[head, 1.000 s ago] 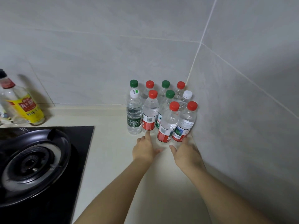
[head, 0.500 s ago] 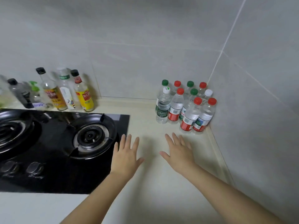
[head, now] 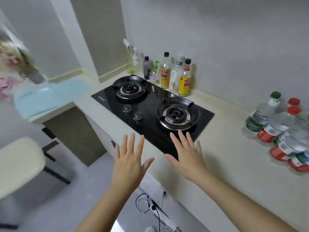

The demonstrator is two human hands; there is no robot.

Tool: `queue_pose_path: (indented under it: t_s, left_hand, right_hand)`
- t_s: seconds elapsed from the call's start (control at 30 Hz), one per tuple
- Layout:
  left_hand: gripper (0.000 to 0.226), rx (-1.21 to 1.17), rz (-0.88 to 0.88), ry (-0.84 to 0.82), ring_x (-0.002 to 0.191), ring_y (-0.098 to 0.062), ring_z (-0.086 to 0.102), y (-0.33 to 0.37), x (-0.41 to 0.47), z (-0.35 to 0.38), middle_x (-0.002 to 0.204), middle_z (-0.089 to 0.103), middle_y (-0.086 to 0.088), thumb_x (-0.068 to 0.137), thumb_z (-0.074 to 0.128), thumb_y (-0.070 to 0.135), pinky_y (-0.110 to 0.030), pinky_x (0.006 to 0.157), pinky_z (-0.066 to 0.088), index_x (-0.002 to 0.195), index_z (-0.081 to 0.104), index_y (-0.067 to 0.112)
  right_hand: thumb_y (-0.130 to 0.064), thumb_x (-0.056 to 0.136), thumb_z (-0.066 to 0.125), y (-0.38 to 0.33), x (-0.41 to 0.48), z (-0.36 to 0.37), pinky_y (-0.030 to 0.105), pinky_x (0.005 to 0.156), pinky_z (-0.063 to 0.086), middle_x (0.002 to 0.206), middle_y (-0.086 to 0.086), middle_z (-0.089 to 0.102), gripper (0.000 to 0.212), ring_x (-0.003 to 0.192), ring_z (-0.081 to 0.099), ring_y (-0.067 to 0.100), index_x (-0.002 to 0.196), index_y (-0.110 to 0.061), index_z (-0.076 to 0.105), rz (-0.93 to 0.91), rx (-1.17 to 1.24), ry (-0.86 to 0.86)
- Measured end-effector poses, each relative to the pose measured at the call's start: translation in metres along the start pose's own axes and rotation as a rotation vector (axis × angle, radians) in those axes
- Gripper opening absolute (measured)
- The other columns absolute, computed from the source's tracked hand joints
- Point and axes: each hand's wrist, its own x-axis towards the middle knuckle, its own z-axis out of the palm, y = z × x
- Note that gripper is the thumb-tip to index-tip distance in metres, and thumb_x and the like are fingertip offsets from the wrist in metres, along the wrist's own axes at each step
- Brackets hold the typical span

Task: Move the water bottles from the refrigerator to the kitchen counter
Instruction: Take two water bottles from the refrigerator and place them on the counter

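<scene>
Both hands empty, fingers spread: L hand (head: 129,162) off counter edge, R hand (head: 188,154) over gas hob (head: 150,111) corner. Water bottles (head: 277,129) clustered on kitchen counter (head: 234,164), well right of R hand.

The left hand (head: 128,163) and right hand (head: 187,158) are bare, with short, pale nails. The left forearm (head: 100,208) and right forearm (head: 242,203) are bare too.

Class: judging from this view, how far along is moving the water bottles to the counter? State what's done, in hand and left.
Done: a cluster of water bottles stands on the counter at right. In hand: nothing; the left hand and right hand are spread open, empty. Left: cannot tell; the refrigerator is out of view.
</scene>
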Motion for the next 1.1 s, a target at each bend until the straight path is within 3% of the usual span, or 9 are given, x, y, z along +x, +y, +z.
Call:
queue_pose_path:
  t_s: [0.2, 0.4, 0.57, 0.7, 0.9, 1.1]
  left_hand:
    - [0.077, 0.047, -0.333, 0.048, 0.149, -0.029, 0.004, -0.064, -0.088, -0.029, 0.161, 0.015, -0.007, 0.092, 0.017, 0.071, -0.052, 0.117, 0.012, 0.155, 0.013, 0.027]
    - [0.078, 0.004, -0.666, 0.129, 0.15, -0.027, 0.002, -0.118, -0.188, -0.068, 0.162, 0.014, -0.007, 0.091, 0.011, 0.07, -0.052, 0.117, 0.013, 0.155, 0.01, 0.026]
    - [0.08, 0.022, -0.845, 0.223, 0.15, -0.021, -0.008, -0.162, -0.275, -0.107, 0.163, 0.004, -0.003, 0.088, 0.007, 0.072, -0.048, 0.12, 0.006, 0.155, 0.002, 0.028]
    - [0.078, 0.069, -0.946, 0.293, 0.15, -0.02, -0.006, -0.194, -0.353, -0.134, 0.163, 0.007, -0.002, 0.091, 0.013, 0.069, -0.047, 0.119, 0.007, 0.156, 0.007, 0.027]
    - [0.074, 0.15, -1.105, 0.345, 0.149, -0.024, 0.006, -0.235, -0.486, -0.168, 0.16, 0.02, -0.005, 0.093, 0.022, 0.065, -0.052, 0.116, 0.018, 0.154, 0.018, 0.024]
    - [0.077, 0.209, -1.287, 0.423, 0.15, -0.019, 0.001, -0.261, -0.585, -0.199, 0.162, 0.014, 0.0, 0.092, 0.014, 0.07, -0.047, 0.118, 0.013, 0.155, 0.014, 0.027]
  right_hand:
    - [-0.068, 0.096, 0.028, -0.101, -0.001, 0.01, 0.055, 0.12, -0.006, 0.166, 0.0, -0.015, 0.079, 0.151, -0.018, 0.027, 0.156, -0.035, -0.012, -0.364, -0.037, -0.008]
    - [-0.07, 0.093, 0.027, -0.209, -0.03, 0.019, 0.053, 0.12, -0.008, 0.166, -0.001, -0.014, 0.079, 0.152, -0.018, 0.026, 0.155, -0.039, -0.01, -0.671, -0.017, -0.065]
    - [-0.071, 0.093, 0.026, -0.314, -0.074, 0.021, 0.053, 0.121, -0.007, 0.166, -0.003, -0.015, 0.079, 0.151, -0.019, 0.024, 0.155, -0.038, -0.011, -0.936, -0.04, -0.072]
    - [-0.076, 0.08, 0.004, -0.388, -0.119, 0.039, 0.055, 0.121, -0.005, 0.166, -0.001, -0.014, 0.087, 0.152, -0.016, 0.025, 0.156, -0.037, -0.009, -1.094, -0.067, -0.067]
    - [-0.076, 0.081, 0.006, -0.496, -0.2, 0.072, 0.052, 0.121, -0.006, 0.166, -0.003, -0.014, 0.084, 0.151, -0.019, 0.024, 0.154, -0.039, -0.013, -1.328, -0.057, -0.084]
    - [-0.077, 0.082, 0.006, -0.589, -0.278, 0.093, 0.052, 0.122, -0.003, 0.165, -0.003, -0.016, 0.084, 0.152, -0.016, 0.025, 0.154, -0.04, -0.013, -1.525, -0.008, -0.105]
